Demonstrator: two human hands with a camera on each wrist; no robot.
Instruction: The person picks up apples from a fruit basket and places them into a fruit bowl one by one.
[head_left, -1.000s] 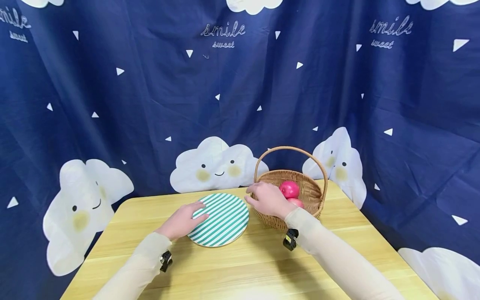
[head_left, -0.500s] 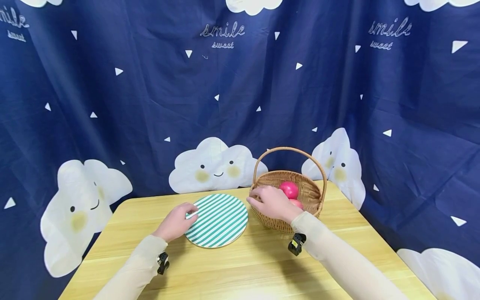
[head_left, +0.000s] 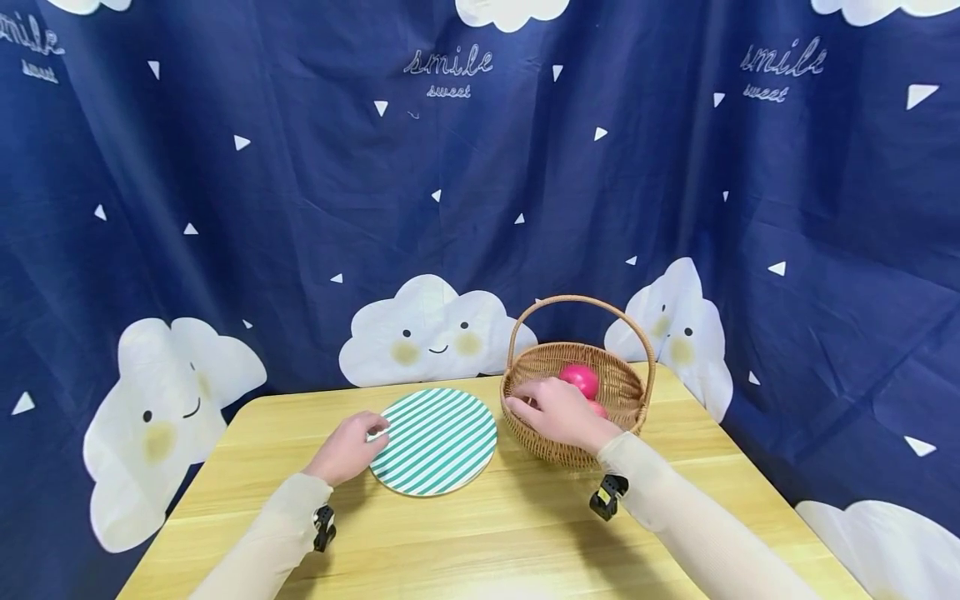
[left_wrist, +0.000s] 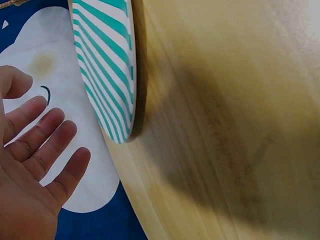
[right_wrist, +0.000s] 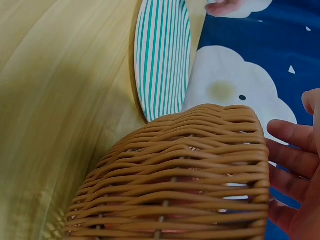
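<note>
My left hand (head_left: 348,448) hovers by the left edge of a round board (head_left: 435,442) with green and white stripes. Its fingers (left_wrist: 65,175) are loosely bent and hold nothing in the left wrist view, apart from the board. My right hand (head_left: 562,412) is over the near left side of a wicker basket (head_left: 558,454) with a tall hoop handle. In the right wrist view its fingers (right_wrist: 292,155) are spread beyond the basket's rim, holding nothing visible. A shiny pink-red apple-like fruit (head_left: 582,379) lies in the basket, and a second one (head_left: 598,408) is partly hidden by my right hand.
Both lie on a light wooden table (head_left: 450,542). A dark blue curtain (head_left: 300,208) with clouds and triangles hangs behind the table and along its sides.
My left hand has drawn back left off the striped board. My right hand has shifted right, further over the basket. Board and basket stay in place.
</note>
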